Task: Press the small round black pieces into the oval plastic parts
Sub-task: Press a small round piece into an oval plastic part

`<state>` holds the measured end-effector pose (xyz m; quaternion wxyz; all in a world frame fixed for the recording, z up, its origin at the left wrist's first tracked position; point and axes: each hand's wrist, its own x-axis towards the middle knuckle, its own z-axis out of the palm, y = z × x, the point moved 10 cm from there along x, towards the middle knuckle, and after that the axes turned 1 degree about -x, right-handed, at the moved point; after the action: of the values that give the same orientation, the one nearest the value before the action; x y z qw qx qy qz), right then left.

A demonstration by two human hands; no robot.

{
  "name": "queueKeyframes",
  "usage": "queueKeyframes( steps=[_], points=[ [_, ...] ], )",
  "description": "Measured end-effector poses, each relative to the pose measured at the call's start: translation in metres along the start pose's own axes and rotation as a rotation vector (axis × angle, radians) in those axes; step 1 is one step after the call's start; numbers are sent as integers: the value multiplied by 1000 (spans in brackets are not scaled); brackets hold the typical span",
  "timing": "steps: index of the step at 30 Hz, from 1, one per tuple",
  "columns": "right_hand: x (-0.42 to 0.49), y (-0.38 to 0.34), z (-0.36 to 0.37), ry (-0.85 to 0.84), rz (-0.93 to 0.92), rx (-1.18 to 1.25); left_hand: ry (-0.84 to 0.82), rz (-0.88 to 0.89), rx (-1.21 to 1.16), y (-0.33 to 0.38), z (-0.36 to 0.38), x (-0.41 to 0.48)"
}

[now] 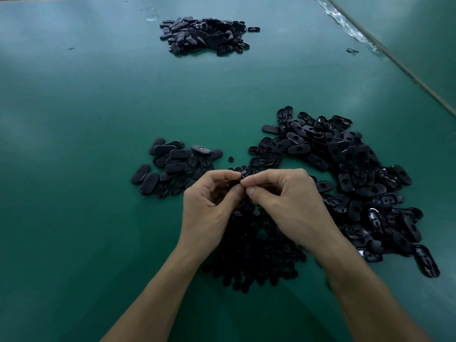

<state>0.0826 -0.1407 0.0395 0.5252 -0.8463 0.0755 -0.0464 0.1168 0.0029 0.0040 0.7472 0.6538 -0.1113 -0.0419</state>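
Pinching small black piece [243, 173] between fingertips of left hand [209, 203] and right hand [293, 203], both curled, over near heap of round pieces [251, 245], with oval parts [357, 174] piled right on green table [74, 144].

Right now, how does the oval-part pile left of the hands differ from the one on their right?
The left pile is small, compact and shallow; the right pile is much larger and heaped. The left pile is a tight cluster; the right pile sweeps in an arc to the near right. Both are black oval plastic parts, mixed sides up, on the green table.
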Motion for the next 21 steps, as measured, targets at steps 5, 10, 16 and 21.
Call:
queueKeyframes(
  steps=[5,10,16,21],
  points=[
    [-2,2,-6,6,-33,1,-9,-15,25,-3,1,0],
    [-1,11,-2,16,-20,3,-23,-33,5,-5,1,-1],
    [1,15,-2,-6,0,59,15,-51,-66,-7,-2,-1],
    [1,12,-1,-6,-11,82,18,-46,-75,-7,-2,0]
  ],
)
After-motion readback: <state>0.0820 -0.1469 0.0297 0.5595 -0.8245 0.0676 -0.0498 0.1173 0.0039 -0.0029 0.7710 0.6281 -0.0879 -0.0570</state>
